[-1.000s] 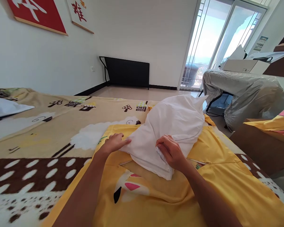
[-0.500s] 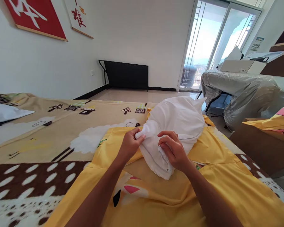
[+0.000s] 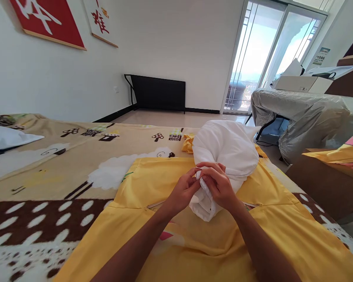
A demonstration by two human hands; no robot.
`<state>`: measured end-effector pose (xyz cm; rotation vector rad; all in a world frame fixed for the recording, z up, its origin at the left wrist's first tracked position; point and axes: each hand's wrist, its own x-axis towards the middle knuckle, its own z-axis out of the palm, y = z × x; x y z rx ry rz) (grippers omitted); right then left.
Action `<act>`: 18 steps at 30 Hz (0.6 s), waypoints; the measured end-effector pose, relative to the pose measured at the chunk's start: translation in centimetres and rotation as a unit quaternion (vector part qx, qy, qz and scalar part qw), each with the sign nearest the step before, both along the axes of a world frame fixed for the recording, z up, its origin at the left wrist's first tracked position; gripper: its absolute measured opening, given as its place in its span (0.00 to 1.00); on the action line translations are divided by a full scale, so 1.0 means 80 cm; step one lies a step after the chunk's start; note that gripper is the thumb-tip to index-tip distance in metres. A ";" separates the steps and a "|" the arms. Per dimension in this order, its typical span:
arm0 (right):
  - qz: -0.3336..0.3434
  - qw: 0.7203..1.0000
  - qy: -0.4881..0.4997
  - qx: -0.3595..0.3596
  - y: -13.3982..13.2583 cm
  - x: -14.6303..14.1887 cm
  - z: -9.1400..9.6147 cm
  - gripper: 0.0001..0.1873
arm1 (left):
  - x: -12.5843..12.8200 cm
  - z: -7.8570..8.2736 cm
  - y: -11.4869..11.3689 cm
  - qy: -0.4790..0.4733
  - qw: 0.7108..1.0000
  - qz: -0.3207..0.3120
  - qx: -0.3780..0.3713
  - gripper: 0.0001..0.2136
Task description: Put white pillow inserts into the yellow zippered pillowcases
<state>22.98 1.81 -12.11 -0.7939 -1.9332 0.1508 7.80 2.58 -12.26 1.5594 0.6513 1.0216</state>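
Observation:
A plump white pillow [image 3: 226, 145] lies bunched up on a yellow printed cover [image 3: 161, 172], its near end gathered to a narrow fold. My left hand [image 3: 184, 192] pinches the white cloth at that fold, fingertips close against the other hand. Wrapped over the same gathered part, my right hand [image 3: 219, 184] is closed on it too. Below the hands, a loose white flap hangs over an opening in the yellow cover, whose edge shows on both sides. Part of the fold is hidden behind my fingers.
Under everything spreads a beige and brown patterned blanket [image 3: 111, 152]. Another white item [image 3: 8, 139] lies at the far left. On the right stand a cardboard box [image 3: 320, 184] with yellow cloth on it and a plastic-covered piece of furniture [image 3: 308, 109]. A black panel [image 3: 159, 93] leans by the wall.
My left hand has moved right and now meets my right hand at the pillow's gathered end. The pillow's left side has been drawn inward, uncovering more yellow cloth.

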 end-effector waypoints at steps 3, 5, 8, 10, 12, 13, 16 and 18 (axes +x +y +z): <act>-0.013 1.000 0.005 0.004 0.002 0.002 0.000 0.10 | -0.001 -0.001 0.000 -0.018 0.999 -0.025 -0.017 0.19; -0.031 0.999 0.021 0.016 0.003 0.006 0.000 0.09 | -0.001 0.000 -0.001 -0.030 0.998 -0.053 -0.015 0.18; -0.054 0.997 0.035 0.029 0.006 0.013 0.000 0.09 | 0.001 0.000 -0.005 0.002 0.997 -0.068 0.025 0.14; -0.065 0.997 0.042 0.029 0.007 0.017 0.000 0.08 | 0.003 -0.002 -0.010 0.054 0.994 0.009 0.096 0.12; -0.078 0.994 0.071 0.026 0.009 0.022 0.001 0.08 | 0.006 -0.005 -0.018 0.094 0.957 0.152 0.228 0.10; -0.088 0.991 0.097 0.025 0.009 0.024 0.002 0.08 | 0.007 -0.006 -0.022 0.108 0.923 0.207 0.307 0.09; -0.123 0.973 0.192 0.027 0.010 0.033 0.007 0.08 | 0.011 -0.006 -0.033 0.175 0.836 0.183 0.487 0.07; -0.147 0.958 0.245 0.037 0.009 0.043 0.013 0.08 | 0.015 -0.005 -0.039 0.246 0.813 0.095 0.519 0.08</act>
